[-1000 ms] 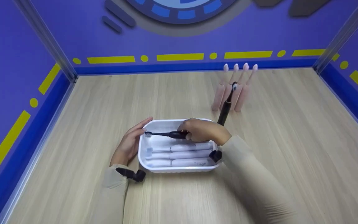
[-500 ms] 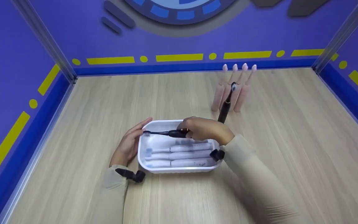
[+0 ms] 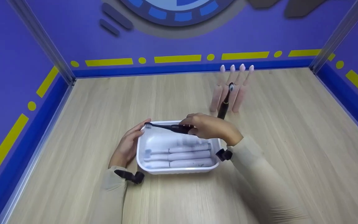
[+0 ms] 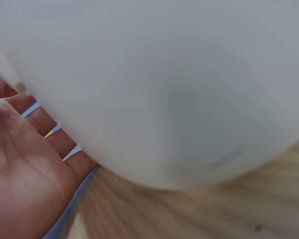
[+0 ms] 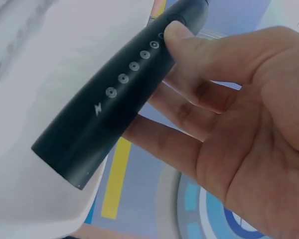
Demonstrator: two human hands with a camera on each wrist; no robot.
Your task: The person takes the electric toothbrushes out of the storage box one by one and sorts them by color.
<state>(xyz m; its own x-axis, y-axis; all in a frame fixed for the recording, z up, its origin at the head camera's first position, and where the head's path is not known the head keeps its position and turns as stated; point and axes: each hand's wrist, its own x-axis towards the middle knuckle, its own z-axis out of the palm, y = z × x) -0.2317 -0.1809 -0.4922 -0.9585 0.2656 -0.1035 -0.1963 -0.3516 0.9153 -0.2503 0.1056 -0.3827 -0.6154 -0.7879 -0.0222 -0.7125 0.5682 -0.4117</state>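
Black: one electric toothbrush (image 3: pixel 174 127), over the far part of the bin (image 3: pixel 179 170). From my remote station I logged the right hand (image 3: pixel 208 126) grasping its handle, thumb on the face with the row of round marks and the lightning sign, the other fingers behind. Its brush head pointed from those fingers toward the left fingertips; whether it touched the bin's rim, I could not tell.

White plastic: the bin itself, between both hands. I recorded the left hand (image 3: pixel 127 144) with its fingers extended and slightly spread along the outside of the end wall.

White: three toothbrushes (image 3: pixel 190 155), lying side by side in the bin, nearer the person than the right fingers, heads toward the left fingers.

Black, second item: one upright toothbrush (image 3: pixel 223 109), just beyond the right hand, which hid its lower end from my head view.

Pink: four toothbrushes (image 3: pixel 241 96), standing in a row behind that one, farther from the right fingers.

Wood-grain: one tabletop (image 3: pixel 120 102), below all fingers.
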